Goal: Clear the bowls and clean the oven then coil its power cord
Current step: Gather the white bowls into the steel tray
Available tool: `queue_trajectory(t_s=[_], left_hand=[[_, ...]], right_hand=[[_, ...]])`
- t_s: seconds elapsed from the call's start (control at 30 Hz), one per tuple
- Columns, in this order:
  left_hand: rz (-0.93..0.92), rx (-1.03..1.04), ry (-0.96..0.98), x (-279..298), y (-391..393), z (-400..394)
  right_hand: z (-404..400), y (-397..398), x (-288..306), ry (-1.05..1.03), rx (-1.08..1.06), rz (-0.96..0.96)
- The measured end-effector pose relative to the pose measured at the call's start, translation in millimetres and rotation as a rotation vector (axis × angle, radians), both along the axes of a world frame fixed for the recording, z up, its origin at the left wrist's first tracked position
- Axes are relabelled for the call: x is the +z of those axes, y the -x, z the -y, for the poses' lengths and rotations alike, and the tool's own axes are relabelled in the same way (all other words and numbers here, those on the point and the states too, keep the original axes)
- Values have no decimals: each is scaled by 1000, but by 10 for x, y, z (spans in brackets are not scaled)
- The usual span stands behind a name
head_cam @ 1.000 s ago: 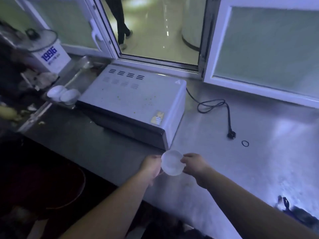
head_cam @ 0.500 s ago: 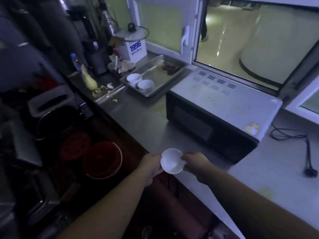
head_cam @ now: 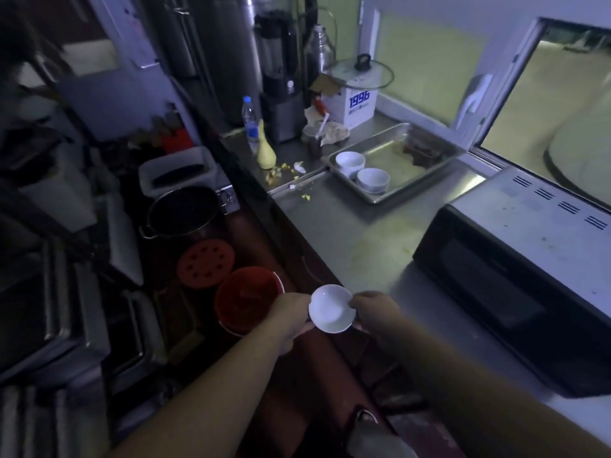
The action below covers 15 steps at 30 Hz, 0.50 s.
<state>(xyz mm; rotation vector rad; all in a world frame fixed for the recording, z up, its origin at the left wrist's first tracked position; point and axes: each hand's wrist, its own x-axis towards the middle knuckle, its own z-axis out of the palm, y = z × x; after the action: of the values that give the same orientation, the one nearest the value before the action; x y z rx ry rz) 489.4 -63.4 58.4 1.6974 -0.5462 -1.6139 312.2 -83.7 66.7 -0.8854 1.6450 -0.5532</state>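
Note:
A small white bowl hangs in front of me just past the counter's front edge, tilted with its inside toward me. My left hand grips its left rim and my right hand grips its right rim. The oven stands on the steel counter at the right, its dark door facing left and its grey top speckled with dirt. Two more white bowls sit in a steel tray farther back. The power cord is out of view.
Below the counter on the left stand a red bucket, a red perforated lid and a dark pot. At the back are a water bottle, a yellow squeeze bottle, a blender and a white box with a glass lid. Food scraps lie near the tray.
My view has swung left, away from the cord and toward the tray and floor items. Both hands kept hold of the bowl and carried it left, off the counter's edge.

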Motion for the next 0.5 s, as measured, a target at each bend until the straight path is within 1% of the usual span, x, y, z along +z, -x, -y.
queue_trajectory(t_s=[0.1, 0.27, 0.5], left_hand=[[20, 7, -10, -46, -94, 200], [1, 30, -37, -116, -114, 746], [102, -62, -70, 2, 147, 1675]], right_hand=[[229, -65, -49, 6, 53, -8], [789, -78, -199, -20, 50, 64], [1583, 210, -187, -39, 34, 141]])
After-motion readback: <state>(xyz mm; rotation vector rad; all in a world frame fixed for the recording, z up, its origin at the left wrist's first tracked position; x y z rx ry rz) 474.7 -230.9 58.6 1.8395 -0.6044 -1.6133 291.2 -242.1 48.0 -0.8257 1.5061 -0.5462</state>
